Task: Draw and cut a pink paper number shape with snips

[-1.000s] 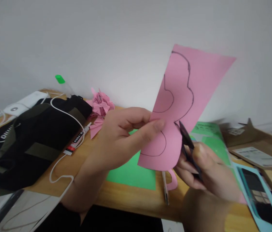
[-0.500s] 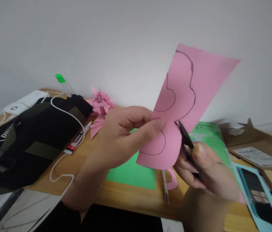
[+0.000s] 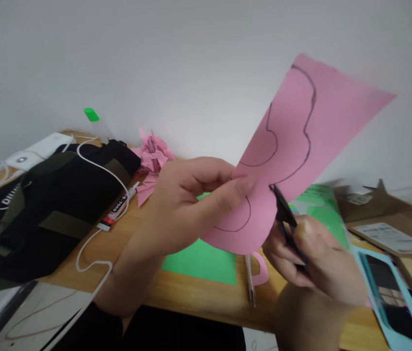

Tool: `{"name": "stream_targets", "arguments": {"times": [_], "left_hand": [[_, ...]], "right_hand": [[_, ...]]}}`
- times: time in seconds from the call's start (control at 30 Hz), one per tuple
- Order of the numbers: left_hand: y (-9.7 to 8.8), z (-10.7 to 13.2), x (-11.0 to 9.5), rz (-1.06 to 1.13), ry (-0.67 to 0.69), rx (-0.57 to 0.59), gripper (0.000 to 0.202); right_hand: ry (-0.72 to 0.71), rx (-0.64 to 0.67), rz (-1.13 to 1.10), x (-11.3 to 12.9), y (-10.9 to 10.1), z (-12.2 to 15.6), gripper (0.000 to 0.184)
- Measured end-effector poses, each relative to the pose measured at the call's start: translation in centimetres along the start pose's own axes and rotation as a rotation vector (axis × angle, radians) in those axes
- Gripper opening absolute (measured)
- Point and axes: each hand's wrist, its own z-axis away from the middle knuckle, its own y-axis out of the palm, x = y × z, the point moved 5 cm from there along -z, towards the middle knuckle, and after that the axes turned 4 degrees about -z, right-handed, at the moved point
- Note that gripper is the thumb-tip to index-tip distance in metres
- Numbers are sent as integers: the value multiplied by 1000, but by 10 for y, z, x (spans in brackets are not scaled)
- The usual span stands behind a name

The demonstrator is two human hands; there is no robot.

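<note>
A sheet of pink paper [image 3: 293, 131] with black curved outlines is held up by my left hand [image 3: 194, 204], pinched between thumb and fingers at its left edge. My right hand [image 3: 315, 258] grips black scissors [image 3: 285, 214] on the paper's right side. Their tips touch the paper at the notch between two drawn lobes. Below that notch the paper's edge is cut into a curve. The scissor handles are largely hidden inside my right hand.
Green paper [image 3: 206, 263], a pen [image 3: 250, 282] and a pink cut strip [image 3: 262, 270] lie on the wooden table. Leftward are a black bag [image 3: 55, 209], a glue tube [image 3: 118, 207], a white cable and crumpled pink paper [image 3: 154, 153]. A phone [image 3: 392, 297] and cardboard [image 3: 392, 219] are rightward.
The pink paper has tilted further to the right, its upper end swinging rightward. The scissors stay at the notch and have shifted slightly right with the paper.
</note>
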Motion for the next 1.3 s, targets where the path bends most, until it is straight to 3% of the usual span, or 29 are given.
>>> {"name": "stream_targets", "arguments": {"times": [0.7,0.9,1.07,1.3], "left_hand": [[1,-1,-4,-11,5,33,22],[3,3,-6,-10,-13,-67,23],[5,0,-3,47,-2,38,17],[2,-1,-2,14,-14,27,22]], "right_hand": [[9,7,-11,0,-2,1,58],[44,-10,14,-1,-2,1,59],[26,-13,9,-1,-2,2,59],[8,-3,-4,0,-2,1,59]]}}
